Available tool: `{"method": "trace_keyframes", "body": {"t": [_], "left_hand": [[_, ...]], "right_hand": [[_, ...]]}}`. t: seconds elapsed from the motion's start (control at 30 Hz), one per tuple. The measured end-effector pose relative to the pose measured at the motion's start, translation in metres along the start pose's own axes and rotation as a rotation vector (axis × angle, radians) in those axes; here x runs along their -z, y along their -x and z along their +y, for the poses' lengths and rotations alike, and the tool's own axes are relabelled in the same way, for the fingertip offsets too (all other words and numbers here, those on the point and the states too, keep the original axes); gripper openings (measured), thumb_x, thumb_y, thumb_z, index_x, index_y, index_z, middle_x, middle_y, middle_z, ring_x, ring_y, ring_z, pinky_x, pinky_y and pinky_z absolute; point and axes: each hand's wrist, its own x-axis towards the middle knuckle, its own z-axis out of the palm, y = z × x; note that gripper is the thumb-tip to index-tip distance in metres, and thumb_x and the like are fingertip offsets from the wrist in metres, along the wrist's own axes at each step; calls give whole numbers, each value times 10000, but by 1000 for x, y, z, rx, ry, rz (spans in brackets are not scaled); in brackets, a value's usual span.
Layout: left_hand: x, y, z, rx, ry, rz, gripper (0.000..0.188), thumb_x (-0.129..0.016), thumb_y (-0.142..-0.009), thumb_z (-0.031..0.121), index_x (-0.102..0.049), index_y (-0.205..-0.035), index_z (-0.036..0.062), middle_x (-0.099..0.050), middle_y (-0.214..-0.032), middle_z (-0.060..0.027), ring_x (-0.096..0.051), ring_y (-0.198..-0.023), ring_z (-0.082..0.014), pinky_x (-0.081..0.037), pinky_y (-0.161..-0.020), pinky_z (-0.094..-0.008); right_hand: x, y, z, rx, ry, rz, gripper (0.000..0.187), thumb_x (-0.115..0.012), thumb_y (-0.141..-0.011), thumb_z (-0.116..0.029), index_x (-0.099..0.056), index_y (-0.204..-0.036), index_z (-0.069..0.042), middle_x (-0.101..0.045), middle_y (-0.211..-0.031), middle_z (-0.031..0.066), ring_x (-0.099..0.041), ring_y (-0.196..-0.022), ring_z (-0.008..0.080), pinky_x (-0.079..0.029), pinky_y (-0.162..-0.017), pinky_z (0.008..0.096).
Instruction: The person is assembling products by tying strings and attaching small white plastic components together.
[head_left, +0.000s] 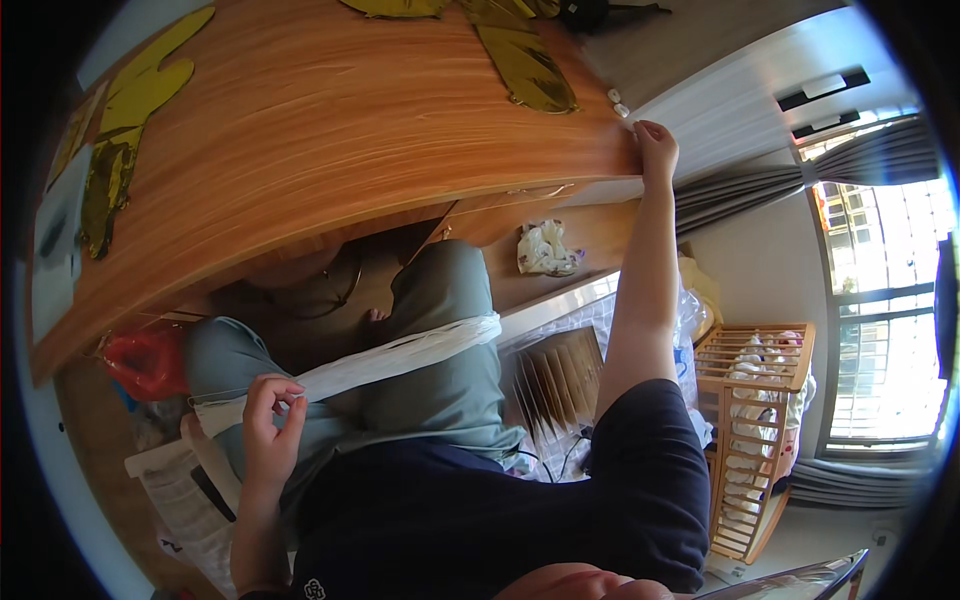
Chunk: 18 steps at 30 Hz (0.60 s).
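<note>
A long bundle of fine white strands, like a hank of thread (400, 357), lies across both my thighs. My left hand (270, 420) is over its left part, thumb and fingers pinched together on a bit of white thread. A thin pale line runs out to the left from those fingers. My right arm reaches far forward, and my right hand (655, 150) is closed at the right corner of the wooden desk (370, 130). What its fingers hold, if anything, is too small to tell. Two small white pieces (618, 103) lie just beyond it.
Gold foil balloons (530, 65) lie flat on the desk, with another gold foil piece (135, 120) at left. Under the desk are a white plastic bag (548, 248) and a red bag (145, 362). At right stand an open cardboard box (555, 375) and a wooden slatted rack (755, 430).
</note>
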Motion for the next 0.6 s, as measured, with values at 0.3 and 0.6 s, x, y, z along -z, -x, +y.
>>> {"method": "trace_keyframes", "body": {"t": [0.3, 0.6], "left_hand": [[-7, 0, 9, -34, -32, -13, 88, -588, -825, -12, -545, -883, 38, -529, -937, -43, -472, -779, -116, -382, -675, -235], [84, -29, -34, -98, -170, 377, 115, -620, -888, 51, -603, -999, 27, -575, -917, -32, -556, -865, -111, -446, -745, -246]], "right_hand": [[-11, 1, 1, 103, 289, 50, 272, -708, -824, -252, -726, -1000, -45, -722, -874, 90, -659, -771, 148, -508, -736, 284], [5, 24, 37, 356, 21, 237, 323, -441, -915, -87, -635, -1167, -32, -654, -1150, 116, -611, -1075, 245, -448, -976, 351]]}}
